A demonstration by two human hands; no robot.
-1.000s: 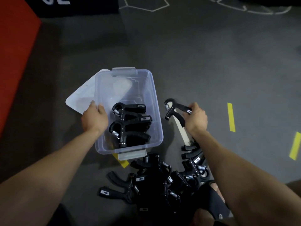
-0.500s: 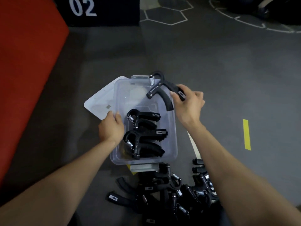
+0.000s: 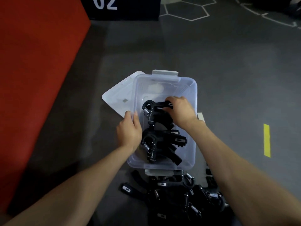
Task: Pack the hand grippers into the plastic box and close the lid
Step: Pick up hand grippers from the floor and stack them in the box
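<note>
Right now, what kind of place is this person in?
Probably a gym or training hall. The grey floor has white hexagon lines and yellow tape, a red mat lies beside it, and a black block marked 02 stands behind. Hand grippers are piled near the box.

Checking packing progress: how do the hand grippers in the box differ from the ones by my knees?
The boxed grippers lie in a rough row inside the plastic box; the loose pile sits tangled on the floor. The right hand grips the farthest boxed one; nothing touches the pile. Both sets are black with metal springs.
</note>
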